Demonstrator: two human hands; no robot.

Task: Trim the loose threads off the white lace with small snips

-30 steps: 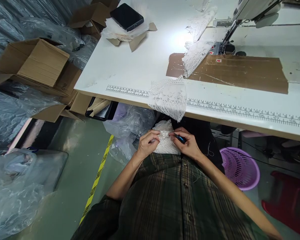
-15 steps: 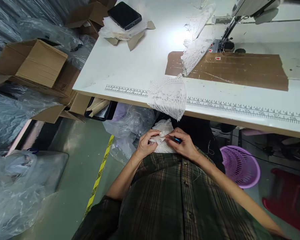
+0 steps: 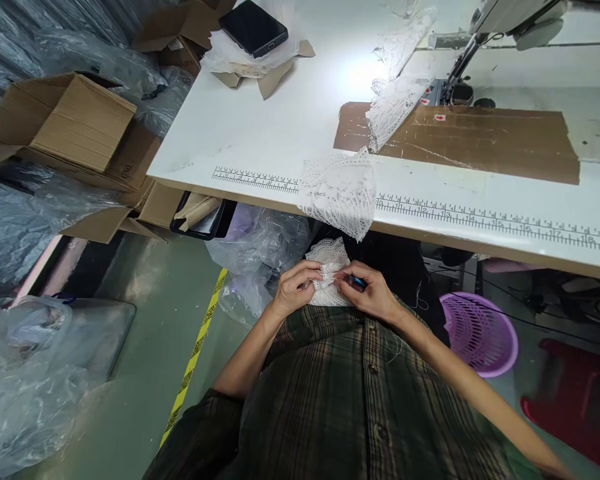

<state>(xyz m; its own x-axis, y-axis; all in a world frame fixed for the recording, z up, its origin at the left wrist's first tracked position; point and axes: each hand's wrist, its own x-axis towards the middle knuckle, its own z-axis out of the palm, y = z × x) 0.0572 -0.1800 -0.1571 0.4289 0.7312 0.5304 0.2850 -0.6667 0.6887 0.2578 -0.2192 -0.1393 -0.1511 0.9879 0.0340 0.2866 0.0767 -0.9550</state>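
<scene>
Lace shift: against half a second earlier, the bunched fold between the fingertips lies flatter, and the right fingertips sit slightly farther toward 3 o'clock.
Clock dial: centred on the held lace, 12 o'clock straight ahead.
Held lace (image 3: 329, 252): one white openwork piece, on the lap at the shirt front, below the table edge.
Lace handling: probably very light, soft and limp, not slippery; the open mesh could snag or tear under a sharp point. Best held by flat pinches at the side edges, close to the part being worked.
Left hand (image 3: 294, 289): at 9 o'clock; thumb and fingers pinch the lace's near side edge, the cloth running out from between them.
Right hand (image 3: 373, 291): at 3 o'clock; fingers curled round a blue tool (image 3: 359, 281), fingertips meeting the lace's opposite edge. Tool's tip: too small to make out.
Lace to fingers: lies between both sets of fingertips, spreading beyond them toward 12 and 6.
Second lace (image 3: 337, 190): at 12, draped over the table edge (image 3: 260, 193).
Lace strip (image 3: 395, 110): at 1, beside the sewing machine (image 3: 463, 67).
Purple basket (image 3: 505, 347): between 3 and 4, on the floor.
</scene>
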